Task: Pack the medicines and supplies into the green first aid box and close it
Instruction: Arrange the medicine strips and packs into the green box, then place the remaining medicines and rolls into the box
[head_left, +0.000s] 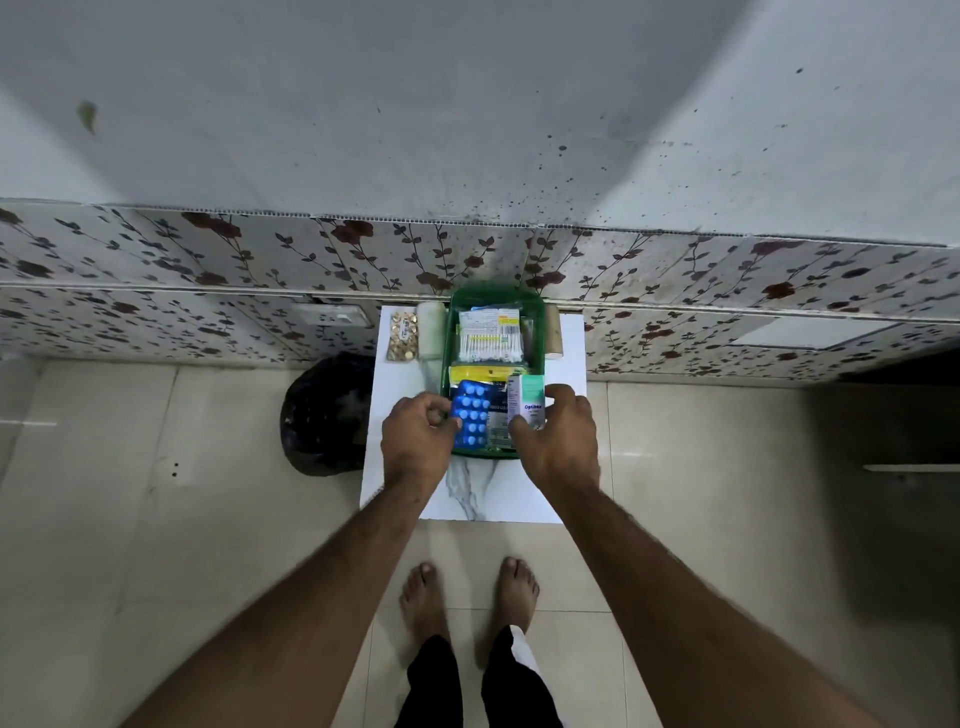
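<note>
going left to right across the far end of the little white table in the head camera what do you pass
Gold blister pack → white roll → green first aid box, holding the cotton swab packet → tan roll.

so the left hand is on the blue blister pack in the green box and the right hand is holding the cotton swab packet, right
Not quite. The head view shows the left hand at the blue blister pack in the green box, but the right hand holds a small white and teal carton, not the cotton swab packet, which lies untouched further back in the box.
</note>
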